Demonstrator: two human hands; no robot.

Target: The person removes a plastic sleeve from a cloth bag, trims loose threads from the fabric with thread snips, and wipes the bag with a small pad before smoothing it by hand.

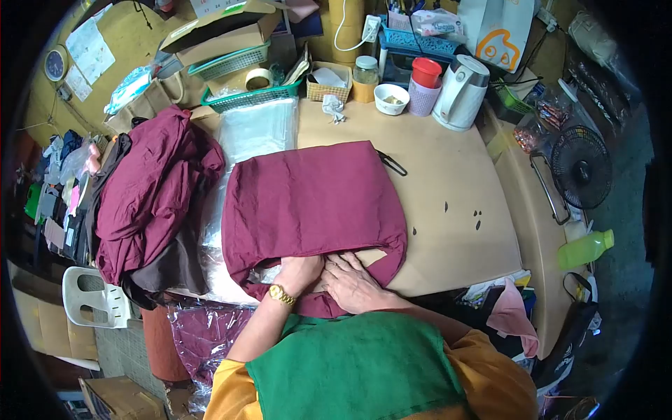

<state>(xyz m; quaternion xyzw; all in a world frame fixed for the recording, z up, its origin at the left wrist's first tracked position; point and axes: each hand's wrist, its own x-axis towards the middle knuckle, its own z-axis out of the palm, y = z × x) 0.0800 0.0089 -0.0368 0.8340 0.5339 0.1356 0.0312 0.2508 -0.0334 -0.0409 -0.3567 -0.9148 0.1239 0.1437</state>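
A maroon cloth piece [315, 192], sewn like a garment or cover, lies spread on the table with an opening at its near edge. My left hand [302, 269], with a gold watch [281, 295] on the wrist, reaches into that opening; its fingers are hidden. Beside it my right hand [353, 283] lies flat in the opening, fingers stretched out and fingertips near the cloth's edge. Clear plastic and tan tabletop show through the gap. Black looped handles [393, 164], like those of scissors, stick out from the cloth's far right corner.
Left of the cloth sits a heap of maroon fabric [150, 199]. Clear plastic bags [257, 129] lie beneath and behind. Along the back stand a green basket [252, 98], a bowl [391, 99], a purple cup [424, 98] and a kettle [462, 91]. A fan [581, 166] is at right.
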